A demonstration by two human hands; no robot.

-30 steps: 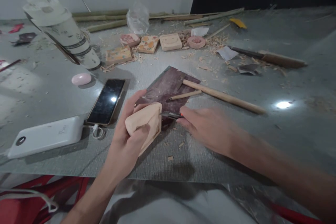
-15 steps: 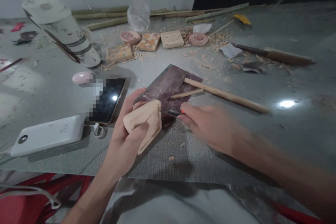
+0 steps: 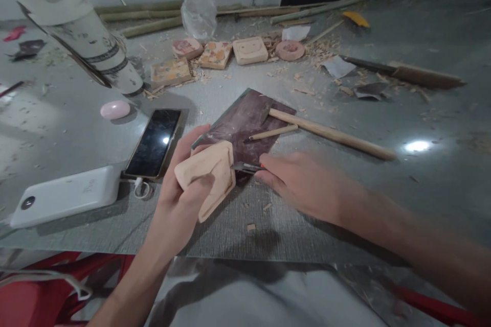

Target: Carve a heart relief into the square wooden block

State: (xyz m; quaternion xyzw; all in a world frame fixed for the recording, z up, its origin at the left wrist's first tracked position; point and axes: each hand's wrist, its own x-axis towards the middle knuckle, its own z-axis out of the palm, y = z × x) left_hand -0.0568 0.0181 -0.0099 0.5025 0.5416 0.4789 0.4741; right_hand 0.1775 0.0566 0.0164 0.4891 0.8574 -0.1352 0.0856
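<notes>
Clasping the pale carved block [image 3: 218, 176] just left of frame centre, the left hand [image 3: 178, 204] faces the dark-bladed tool [image 3: 245, 166] gripped by the right hand [image 3: 299, 180] — pushing too hard could skid it leftward.

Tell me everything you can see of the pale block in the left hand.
The pale block looks like wood, flat and angular with softened corners. A groove runs along its right-hand sides inside a thin rim. The left hand grips it, thumb across the face and fingers mostly hidden behind. It is tilted, on the near side of the dark red board. The blade in the right hand points at its right edge; contact can't be made out.
</notes>
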